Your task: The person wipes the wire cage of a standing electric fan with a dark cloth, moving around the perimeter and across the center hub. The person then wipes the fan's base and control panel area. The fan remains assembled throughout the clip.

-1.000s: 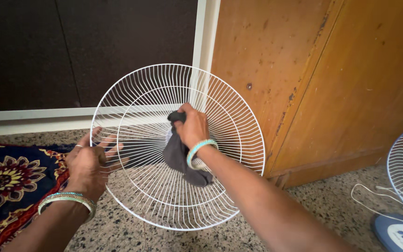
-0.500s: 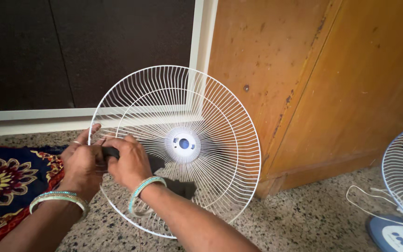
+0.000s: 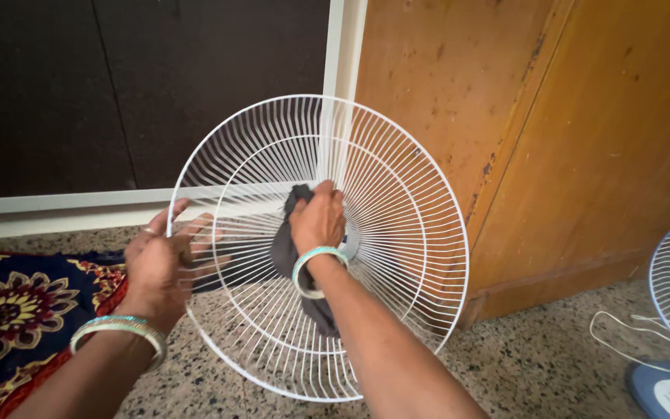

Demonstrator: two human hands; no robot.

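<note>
The left hand grips the rim of a white round wire fan guard held upright above the speckled floor. The right hand, closed on a dark grey cloth, presses it near the hub; the wiping looks midway, the outer wires seemingly remaining.

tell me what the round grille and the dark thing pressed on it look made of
Fan grille: apparently thin metal wire with a glossy white coating, judging by its fine, stiff spokes. Dark cloth: soft grey fabric, bunched under the right hand and hanging limp.
</note>
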